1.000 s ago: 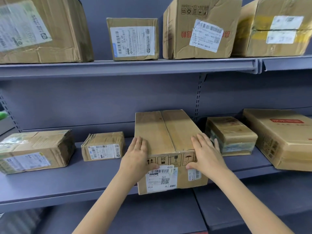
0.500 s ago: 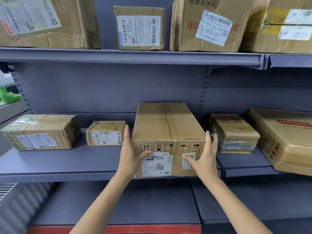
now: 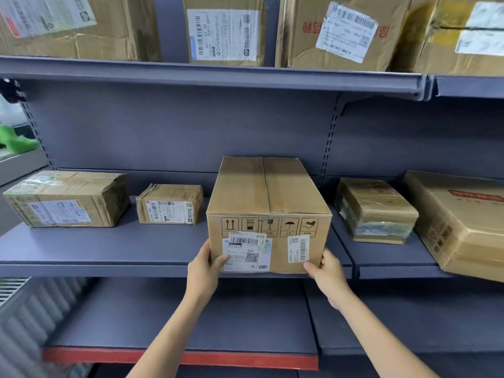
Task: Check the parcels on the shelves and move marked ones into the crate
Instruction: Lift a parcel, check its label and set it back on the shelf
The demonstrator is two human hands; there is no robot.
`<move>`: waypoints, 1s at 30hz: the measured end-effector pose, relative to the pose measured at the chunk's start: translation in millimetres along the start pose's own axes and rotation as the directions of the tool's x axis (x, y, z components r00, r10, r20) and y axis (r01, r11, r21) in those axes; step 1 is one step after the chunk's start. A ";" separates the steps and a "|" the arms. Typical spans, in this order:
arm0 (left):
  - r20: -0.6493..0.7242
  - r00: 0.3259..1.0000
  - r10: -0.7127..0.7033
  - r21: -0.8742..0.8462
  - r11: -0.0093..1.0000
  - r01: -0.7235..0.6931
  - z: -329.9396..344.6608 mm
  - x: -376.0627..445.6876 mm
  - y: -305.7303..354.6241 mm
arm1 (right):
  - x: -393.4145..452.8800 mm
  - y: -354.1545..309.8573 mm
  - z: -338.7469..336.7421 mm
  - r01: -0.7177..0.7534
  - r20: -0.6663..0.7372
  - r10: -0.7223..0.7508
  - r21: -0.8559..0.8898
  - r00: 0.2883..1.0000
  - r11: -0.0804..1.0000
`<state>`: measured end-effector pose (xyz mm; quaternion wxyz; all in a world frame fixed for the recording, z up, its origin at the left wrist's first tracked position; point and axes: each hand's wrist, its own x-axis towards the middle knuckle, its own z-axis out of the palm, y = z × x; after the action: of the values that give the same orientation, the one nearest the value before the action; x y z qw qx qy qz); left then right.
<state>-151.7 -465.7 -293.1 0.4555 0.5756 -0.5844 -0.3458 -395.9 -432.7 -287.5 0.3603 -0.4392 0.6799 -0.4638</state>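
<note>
Head view: big box (image 3: 268, 214) is sitting on the middle shelf (image 3: 109, 252).
Left hand (image 3: 203, 268): is holding the box's bottom left corner.
Right hand (image 3: 327, 274): is holding its bottom right corner.

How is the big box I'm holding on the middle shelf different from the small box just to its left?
The big box stands much taller and deeper than the small box. The left hand and right hand grip the big box at its lower front corners; nothing touches the small box. The big box has printed handling symbols and two labels on its front; the small box shows one label and crumpled cardboard. Both are brown cardboard on the middle shelf.
</note>
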 end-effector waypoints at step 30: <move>0.010 0.983 -0.185 0.135 0.974 0.182 4.3 -49.8 20.7 | -39.0 4.1 -56.9 -0.045 0.083 0.035 0.119 0.996 0.992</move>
<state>-167.0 -415.0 -282.1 0.3756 0.6525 -0.5557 -0.3529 -434.2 -377.7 -270.5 0.4225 -0.4214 0.6441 -0.4786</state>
